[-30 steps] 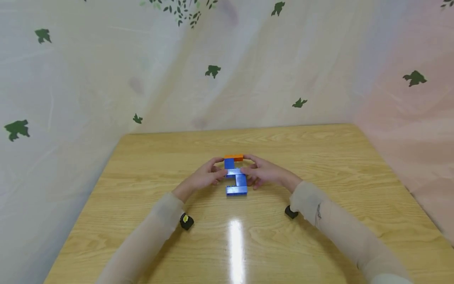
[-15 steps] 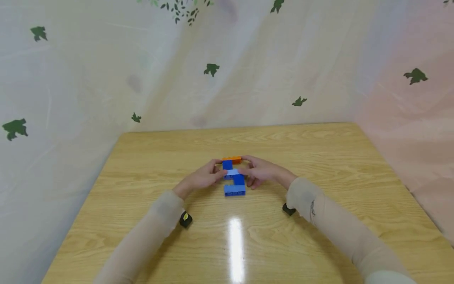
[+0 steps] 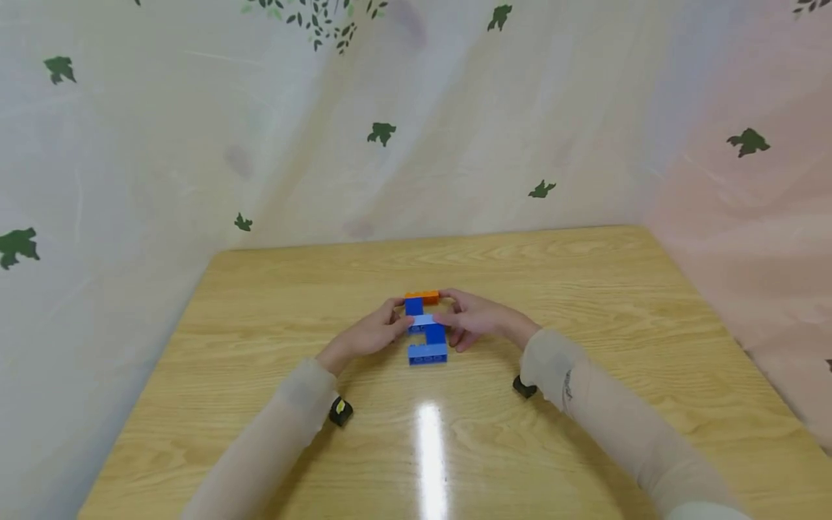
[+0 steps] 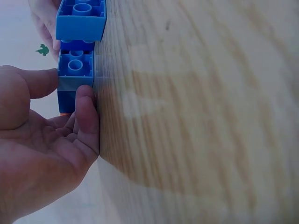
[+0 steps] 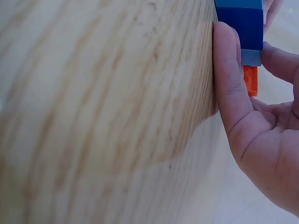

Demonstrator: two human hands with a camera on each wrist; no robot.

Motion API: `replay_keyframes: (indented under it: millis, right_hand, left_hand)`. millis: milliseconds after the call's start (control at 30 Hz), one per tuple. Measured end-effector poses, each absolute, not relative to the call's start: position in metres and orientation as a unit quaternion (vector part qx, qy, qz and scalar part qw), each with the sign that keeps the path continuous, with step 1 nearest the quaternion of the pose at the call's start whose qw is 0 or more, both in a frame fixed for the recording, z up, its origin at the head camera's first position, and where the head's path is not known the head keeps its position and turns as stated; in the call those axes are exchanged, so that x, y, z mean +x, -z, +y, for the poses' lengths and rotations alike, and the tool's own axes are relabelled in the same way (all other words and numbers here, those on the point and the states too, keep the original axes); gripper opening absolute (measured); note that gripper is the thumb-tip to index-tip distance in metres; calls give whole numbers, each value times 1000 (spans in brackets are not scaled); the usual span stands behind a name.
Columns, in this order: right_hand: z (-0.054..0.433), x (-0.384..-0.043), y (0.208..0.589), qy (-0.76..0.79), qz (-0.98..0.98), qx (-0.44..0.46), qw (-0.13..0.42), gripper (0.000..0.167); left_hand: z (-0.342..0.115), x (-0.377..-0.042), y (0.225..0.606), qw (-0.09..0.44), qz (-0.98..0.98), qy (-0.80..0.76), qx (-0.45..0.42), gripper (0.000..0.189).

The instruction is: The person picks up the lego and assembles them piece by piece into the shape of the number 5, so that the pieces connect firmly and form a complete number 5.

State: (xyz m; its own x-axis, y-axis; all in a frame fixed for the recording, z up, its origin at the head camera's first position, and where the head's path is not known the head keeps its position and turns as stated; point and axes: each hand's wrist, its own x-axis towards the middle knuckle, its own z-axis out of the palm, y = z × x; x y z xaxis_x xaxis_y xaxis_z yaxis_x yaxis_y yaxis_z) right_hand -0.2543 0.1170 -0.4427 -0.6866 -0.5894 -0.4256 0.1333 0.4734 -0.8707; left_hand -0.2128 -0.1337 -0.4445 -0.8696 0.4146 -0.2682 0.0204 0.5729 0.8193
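A stepped row of joined toy building bricks lies on the wooden table (image 3: 416, 462). An orange brick (image 3: 422, 297) is at its far end. Toward the person follow a dark blue brick (image 3: 414, 307), a light blue brick (image 3: 424, 320), another dark blue brick (image 3: 435, 334) and a light blue end brick (image 3: 427, 354). Its hollow underside faces the person. My left hand (image 3: 367, 331) grips the row from the left, thumb on the middle light blue brick. From the right, my right hand (image 3: 481, 318) holds it, thumb on that same brick and index finger at the orange one.
A pale cloth backdrop (image 3: 292, 144) with dark green bird shapes stands behind the table's far edge. Under the sleeves, a dark wrist device sits at the left wrist (image 3: 341, 411) and another at the right wrist (image 3: 523, 387).
The head view has shifted slightly. The brick row has come a little nearer the person, and the hollow underside of the near light blue brick shows more. Both hands keep their hold.
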Motion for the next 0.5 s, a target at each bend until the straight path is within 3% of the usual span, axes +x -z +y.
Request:
replay_keyframes:
  millis: [333,500]
  right_hand:
    - [118,-246,449,503,764,-134,381,76]
    - [125,-250,443,499,794,-140,318,70]
  left_hand:
    - [-136,-210,451,247,840,-475,85,61]
    - [-141,-211,447,219,837,-492,99,59]
